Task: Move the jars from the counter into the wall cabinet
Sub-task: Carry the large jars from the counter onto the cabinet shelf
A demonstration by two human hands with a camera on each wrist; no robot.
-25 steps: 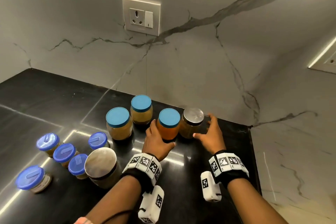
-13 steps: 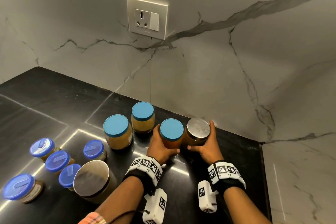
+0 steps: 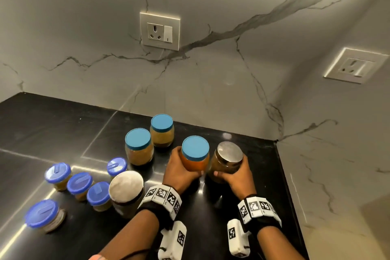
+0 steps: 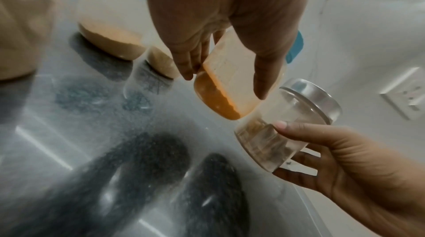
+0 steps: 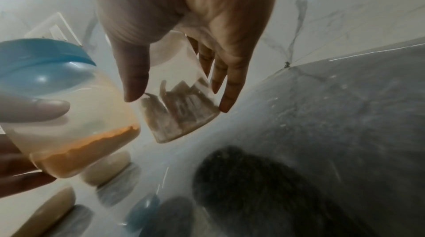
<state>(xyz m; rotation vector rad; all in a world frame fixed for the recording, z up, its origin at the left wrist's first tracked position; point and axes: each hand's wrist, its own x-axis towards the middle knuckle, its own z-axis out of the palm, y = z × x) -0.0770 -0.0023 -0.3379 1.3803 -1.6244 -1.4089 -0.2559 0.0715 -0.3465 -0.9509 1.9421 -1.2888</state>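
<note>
A socket plate [image 3: 160, 31] sits on the veined marble wall [image 3: 221, 82]; another socket [image 3: 355, 65] sits rightward.

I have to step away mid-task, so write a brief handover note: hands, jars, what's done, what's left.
Left hand grips the blue-lidded jar of orange powder; right hand grips the steel-lidded jar. Both jars are lifted clear of the black counter.
Two more teal-lidded jars stand behind, five small blue-lidded jars and a large steel-lidded jar to the left.
Done: two jars picked up. Left: put them in the wall cabinet, not in view, then move the other eight.
</note>
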